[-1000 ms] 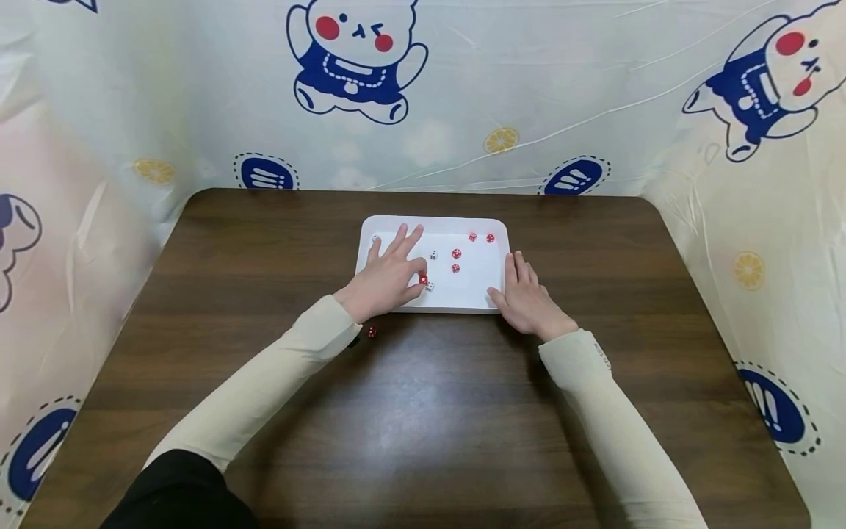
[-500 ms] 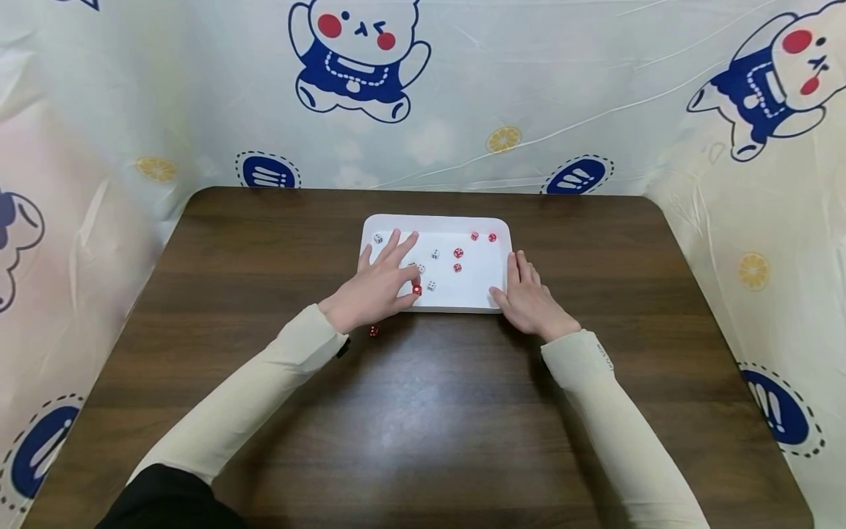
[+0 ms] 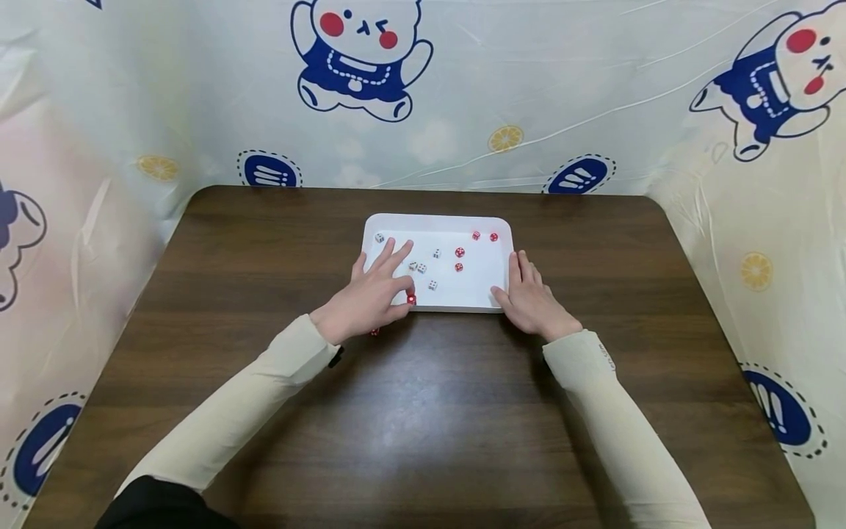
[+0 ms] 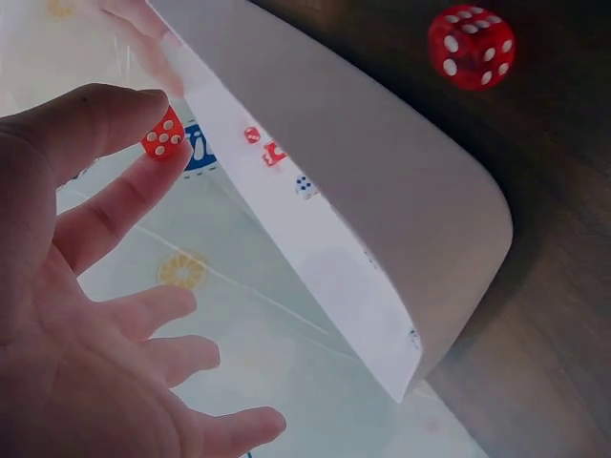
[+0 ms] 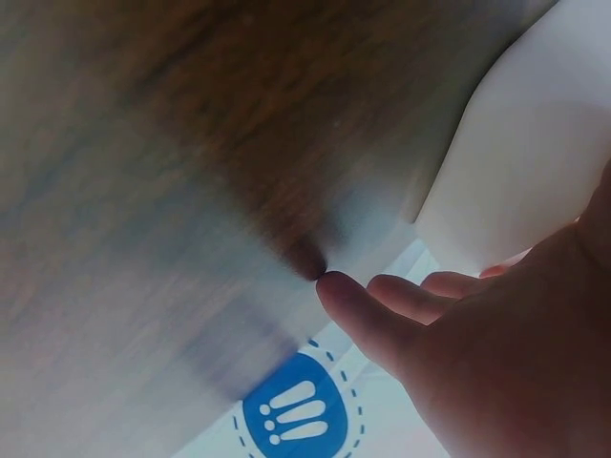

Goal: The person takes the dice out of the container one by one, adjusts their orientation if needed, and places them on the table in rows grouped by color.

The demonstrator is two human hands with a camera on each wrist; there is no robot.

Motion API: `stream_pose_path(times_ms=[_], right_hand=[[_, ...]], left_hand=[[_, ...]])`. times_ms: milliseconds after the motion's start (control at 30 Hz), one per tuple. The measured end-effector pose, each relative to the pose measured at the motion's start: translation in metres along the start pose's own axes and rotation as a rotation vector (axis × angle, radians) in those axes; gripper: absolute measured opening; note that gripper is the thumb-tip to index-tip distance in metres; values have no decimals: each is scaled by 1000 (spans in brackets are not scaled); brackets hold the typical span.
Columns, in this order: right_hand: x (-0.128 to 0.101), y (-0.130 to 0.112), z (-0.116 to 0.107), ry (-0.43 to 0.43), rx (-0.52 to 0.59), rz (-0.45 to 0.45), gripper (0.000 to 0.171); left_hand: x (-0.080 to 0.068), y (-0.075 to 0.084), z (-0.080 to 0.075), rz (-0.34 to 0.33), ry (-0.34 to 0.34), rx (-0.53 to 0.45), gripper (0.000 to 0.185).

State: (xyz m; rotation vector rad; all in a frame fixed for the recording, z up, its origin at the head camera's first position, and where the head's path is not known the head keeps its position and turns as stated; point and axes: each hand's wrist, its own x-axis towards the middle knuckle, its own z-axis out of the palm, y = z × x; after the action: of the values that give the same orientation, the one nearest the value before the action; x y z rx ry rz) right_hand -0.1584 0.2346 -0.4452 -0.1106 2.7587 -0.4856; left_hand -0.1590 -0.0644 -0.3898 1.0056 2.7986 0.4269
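Note:
A white tray lies on the dark wooden table. My left hand pinches a small red die between thumb and forefinger over the tray's near rim. The left wrist view shows that die at my fingertips beside the tray's outer wall. Several white dice and red dice lie in the tray. My right hand rests with straight fingers against the tray's right edge; in the right wrist view my right hand lies next to the tray.
One more red die lies on the table just under my left wrist, and the left wrist view shows this die plainly. A printed plastic sheet walls the table on three sides.
My left hand has drawn back from the middle of the tray to its near rim, bringing the red die with it. The right hand has stayed by the tray's edge.

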Motion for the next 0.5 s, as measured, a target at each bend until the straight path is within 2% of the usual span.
stream_pose_path(times_ms=[500], right_hand=[[0,0,-1,6,-4,-3,82]], left_hand=[[-9,-1,9,30,6,52,8]])
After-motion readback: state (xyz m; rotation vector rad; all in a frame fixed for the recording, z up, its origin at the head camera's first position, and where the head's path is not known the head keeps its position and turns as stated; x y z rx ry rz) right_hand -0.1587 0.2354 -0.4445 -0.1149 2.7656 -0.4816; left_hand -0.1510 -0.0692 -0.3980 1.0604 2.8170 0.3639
